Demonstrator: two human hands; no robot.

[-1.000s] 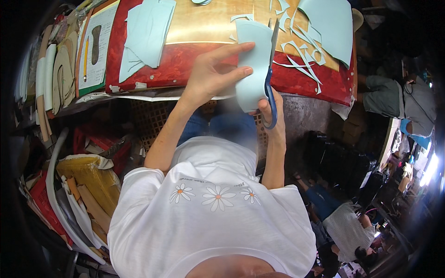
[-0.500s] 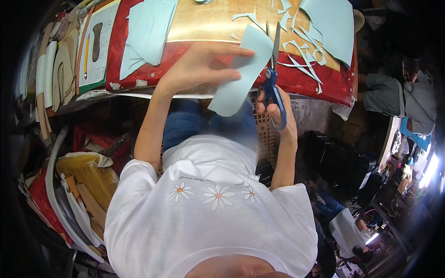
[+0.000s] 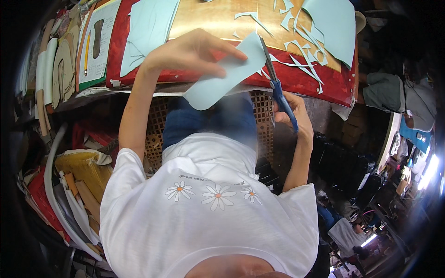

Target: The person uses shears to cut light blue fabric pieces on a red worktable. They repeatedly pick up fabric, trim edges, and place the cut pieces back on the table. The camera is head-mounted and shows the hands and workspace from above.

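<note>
Between the thumb and fingers of my left hand (image 3: 192, 53) is a pale blue strip of sheet material (image 3: 227, 76), tilted, with a rounded lower end over my lap. My right hand (image 3: 296, 113) grips blue-handled scissors (image 3: 281, 99), their blades pointing up along the strip's right edge. Whether the blades touch the strip I cannot tell. Thin pale blue offcuts (image 3: 303, 60) lie scattered on the table just beyond the scissors. A stack of pale blue pieces (image 3: 148, 34) rests to the left of my left hand.
The table has a wooden board (image 3: 208, 21) and a red covering (image 3: 333, 83). A larger pale blue sheet (image 3: 331, 28) lies at the far right. On the left are a pencil (image 3: 87, 53), a dark flat template (image 3: 98, 39) and written paper. Rolls and boards (image 3: 79, 180) crowd the lower left.
The strip has moved left and tilted further over, with my left hand shifting left. The scissors have turned so their tips lean left, and the blades look closer together.
</note>
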